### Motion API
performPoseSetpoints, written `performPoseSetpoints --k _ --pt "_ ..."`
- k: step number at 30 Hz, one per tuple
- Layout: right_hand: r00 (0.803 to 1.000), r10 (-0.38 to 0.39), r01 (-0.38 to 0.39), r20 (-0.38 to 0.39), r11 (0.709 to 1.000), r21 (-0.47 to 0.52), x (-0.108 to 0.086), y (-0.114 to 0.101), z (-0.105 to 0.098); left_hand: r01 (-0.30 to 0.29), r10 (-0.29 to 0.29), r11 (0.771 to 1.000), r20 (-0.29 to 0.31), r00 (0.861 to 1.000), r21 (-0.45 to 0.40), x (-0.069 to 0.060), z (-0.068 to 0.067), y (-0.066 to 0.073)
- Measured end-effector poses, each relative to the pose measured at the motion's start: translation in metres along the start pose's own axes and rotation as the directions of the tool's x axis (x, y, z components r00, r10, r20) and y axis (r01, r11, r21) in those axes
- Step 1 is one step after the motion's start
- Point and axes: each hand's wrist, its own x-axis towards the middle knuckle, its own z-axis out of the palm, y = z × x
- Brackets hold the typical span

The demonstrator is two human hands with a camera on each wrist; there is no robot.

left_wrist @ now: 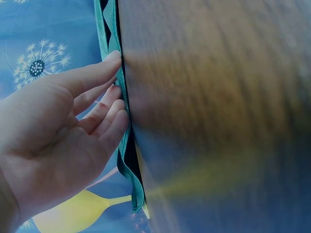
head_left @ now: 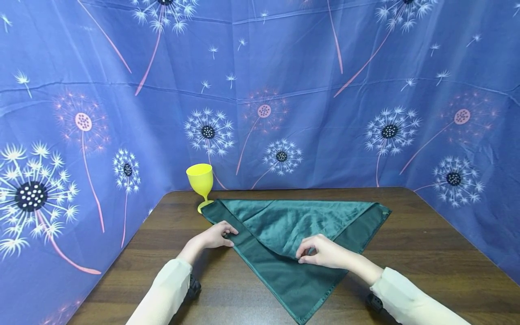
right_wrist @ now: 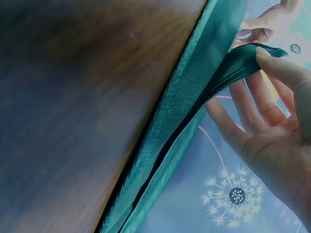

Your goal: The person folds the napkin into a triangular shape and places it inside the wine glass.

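Note:
A dark green satin cloth (head_left: pixel 280 275) lies on the table, its point toward me. A shinier flap (head_left: pixel 268 221) is folded down from its far edge over the middle. My right hand (head_left: pixel 325 253) pinches the flap's near tip between thumb and fingers; in the right wrist view that hand (right_wrist: pixel 277 131) holds the tip lifted off the layer below. My left hand (head_left: pixel 211 238) rests at the cloth's left edge. In the left wrist view the fingers of this hand (left_wrist: pixel 58 126) are loosely extended and touch the cloth edge (left_wrist: pixel 127 160).
A yellow goblet (head_left: pixel 201 180) stands upright at the table's back left, its foot beside the cloth's left corner. The brown wooden table (head_left: pixel 430 253) meets a blue dandelion-patterned curtain (head_left: pixel 321 135) at the back and sides.

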Motion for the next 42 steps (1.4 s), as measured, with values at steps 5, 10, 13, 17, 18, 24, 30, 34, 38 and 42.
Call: performPoseSetpoints --k 5,10,13,17,18,24,30,34,38,42 --pt "1.0 -0.021 0.021 0.019 1.0 0.013 -0.001 0.0 0.002 -0.008 0.008 1.0 -0.004 1.0 0.004 -0.001 0.002 0.0" --pt "0.998 -0.04 0.039 0.045 0.999 0.029 -0.003 -0.002 0.003 0.002 -0.002 1.0 -0.004 1.0 0.0 -0.001 0.003 0.0" --pt "0.998 -0.03 0.028 0.06 0.999 0.038 -0.003 -0.004 0.003 0.01 -0.01 1.0 -0.007 1.0 0.0 -0.001 0.003 -0.001" --pt "0.997 -0.027 0.025 0.07 0.999 0.03 -0.004 -0.005 0.004 0.003 -0.003 1.0 -0.007 1.0 0.003 -0.001 0.003 -0.002" --pt "0.997 -0.027 0.025 0.071 0.999 0.026 -0.004 -0.005 0.005 0.001 -0.001 1.0 -0.007 1.0 0.003 -0.001 0.003 -0.002" --pt "0.997 -0.031 0.031 0.075 1.0 0.003 -0.006 -0.007 0.005 -0.003 0.003 1.0 -0.004 1.0 -0.01 -0.001 0.003 -0.002" --pt "0.996 -0.048 0.048 0.08 0.999 0.002 -0.008 -0.009 0.006 -0.007 0.007 1.0 -0.003 1.0 -0.013 -0.002 0.003 -0.003" --pt "0.995 -0.037 0.036 0.091 0.999 0.017 -0.009 -0.01 0.006 -0.024 0.024 1.0 -0.011 1.0 -0.009 -0.002 0.003 -0.004" --pt "0.994 -0.032 0.031 0.1 0.999 0.013 -0.01 -0.01 0.006 -0.042 0.042 0.999 -0.014 0.999 -0.005 0.0 0.002 -0.005" --pt "0.994 -0.044 0.044 0.102 0.999 -0.003 -0.011 -0.01 0.007 -0.052 0.052 0.999 -0.015 0.999 0.0 0.002 0.001 -0.006"
